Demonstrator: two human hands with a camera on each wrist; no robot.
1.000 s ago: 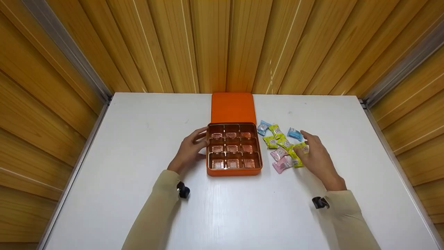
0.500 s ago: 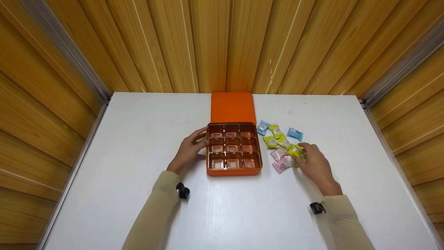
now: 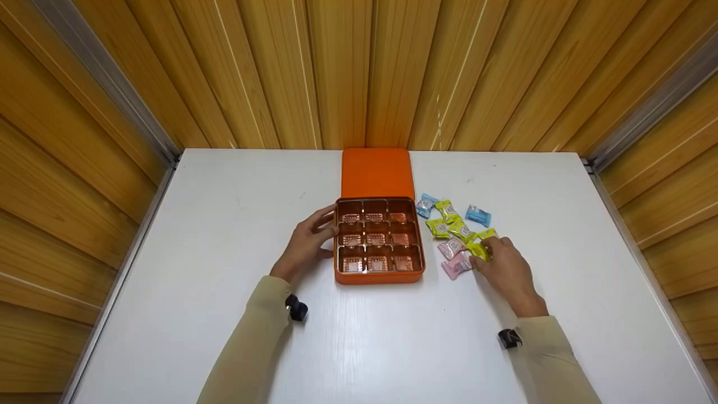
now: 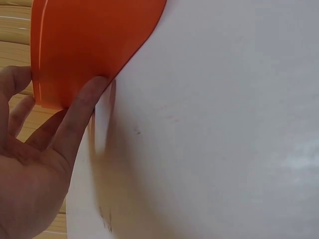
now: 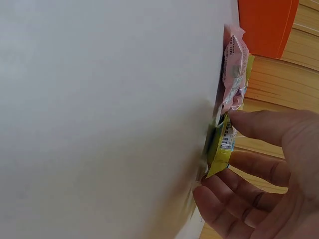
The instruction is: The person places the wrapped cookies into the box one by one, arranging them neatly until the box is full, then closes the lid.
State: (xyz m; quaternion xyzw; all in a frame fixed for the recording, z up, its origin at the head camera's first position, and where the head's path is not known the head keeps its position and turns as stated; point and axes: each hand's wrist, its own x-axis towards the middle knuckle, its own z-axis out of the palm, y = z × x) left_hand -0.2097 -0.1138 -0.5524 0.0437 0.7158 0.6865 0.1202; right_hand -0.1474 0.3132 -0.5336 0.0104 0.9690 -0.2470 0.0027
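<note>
An orange tin (image 3: pixel 378 278) stands on the white table, its brown insert split into several bare compartments. My left hand (image 3: pixel 305 241) rests against the tin's left wall; in the left wrist view its thumb (image 4: pixel 82 109) lies on the orange side with the fingers near the rim. On the right, my right hand (image 3: pixel 507 272) pinches a yellow-green wrapped candy (image 3: pixel 478 252) between thumb and fingers, and the right wrist view has this yellow candy (image 5: pixel 221 149) low at the tabletop. Beside it lie a pink candy (image 3: pixel 456 265) and another pink one (image 3: pixel 451 247).
Several more yellow-green candies (image 3: pixel 461 230) lie in a loose group right of the tin. One blue candy (image 3: pixel 426 206) is close to the tin's corner, another blue candy (image 3: pixel 478 215) farther right. An orange lid (image 3: pixel 376 173) lies behind the tin, near the wood-panelled wall (image 3: pixel 370 73).
My right hand has moved left and toward me, from over the yellow candies' far side, and its fingers have closed on one of them. The left hand and tin have stayed put.
</note>
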